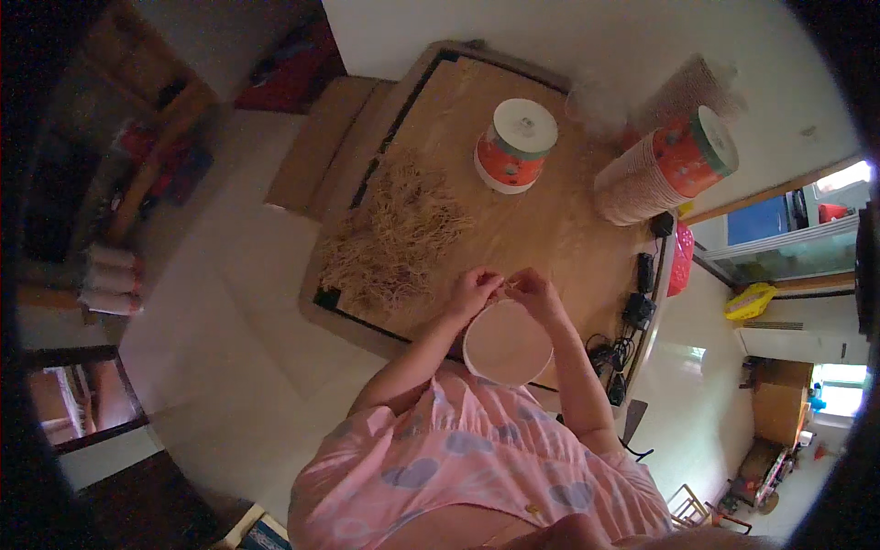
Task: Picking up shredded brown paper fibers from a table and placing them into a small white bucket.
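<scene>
**A:** Only the head view to go on. Where's the stuff in hand?

**B:** There's a pale, round, papery tub (pixel 509 342) right by the near edge of the light brown wood-look tabletop (pixel 573 252), up against the person's pink patterned dress (pixel 458 431). Can't tell if it sits on the wood or the lap.

**A:** And the fingers?

**B:** Left hand (pixel 475 291) and right hand (pixel 536 295) meet at the tub's far rim, almost touching, fingers curled in, tips drawn close together. Something thin and tan might be between them, but it's too tiny to say, so I can't tell what either one grips, if anything.

**A:** Anything else around?

**B:** Loose heap of tan, stringy, crinkled fibre (pixel 399 238) along the left edge, down toward the near left corner. A red, white and green paper tub (pixel 513 165) stands wide end down nearer the far edge, and a tall leaning stack of nested paper tubs (pixel 637 183) is by the right edge.

**A:** How would it handle?

**B:** My guess: tub's light, stiffish, dents if squeezed, so hold the rim. Fibre looks weightless, dry and tangly; pinch a few strands, don't yank.
</scene>
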A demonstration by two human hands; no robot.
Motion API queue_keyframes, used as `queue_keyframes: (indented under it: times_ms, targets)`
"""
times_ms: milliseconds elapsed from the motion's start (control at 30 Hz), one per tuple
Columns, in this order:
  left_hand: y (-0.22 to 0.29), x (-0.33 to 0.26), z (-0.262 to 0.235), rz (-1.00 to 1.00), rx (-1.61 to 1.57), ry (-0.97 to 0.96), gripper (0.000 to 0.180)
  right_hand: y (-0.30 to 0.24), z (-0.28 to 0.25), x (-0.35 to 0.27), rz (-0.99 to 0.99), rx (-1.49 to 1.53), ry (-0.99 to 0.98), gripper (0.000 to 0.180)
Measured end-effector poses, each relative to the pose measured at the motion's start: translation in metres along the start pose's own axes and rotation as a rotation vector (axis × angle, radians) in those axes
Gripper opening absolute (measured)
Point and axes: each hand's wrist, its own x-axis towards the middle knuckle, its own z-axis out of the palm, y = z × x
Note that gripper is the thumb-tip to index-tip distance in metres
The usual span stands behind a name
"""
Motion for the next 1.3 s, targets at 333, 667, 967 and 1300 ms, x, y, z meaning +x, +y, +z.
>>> queue_keyframes:
  times_ms: [333, 667, 967, 1300]
  targets:
    - [-0.012, 0.001, 0.001, -0.046, -0.097, 0.013, 0.012, 0.004, 0.001, -0.001, -0.036, 0.001, 0.066, 0.011]
    - [-0.025, 0.001, 0.004, 0.270, 0.260, 0.050, 0.006, 0.002, -0.001, -0.002, -0.101, -0.072, 0.043, 0.007]
    - [-0.025, 0.008, -0.004, 0.185, 0.135, 0.081, 0.010, -0.005, 0.004, -0.002, -0.094, -0.134, 0.079, 0.006]
    - [-0.017, 0.010, -0.009, 0.046, -0.024, -0.071, 0.016, 0.005, 0.002, 0.002, -0.055, -0.038, 0.049, 0.006]
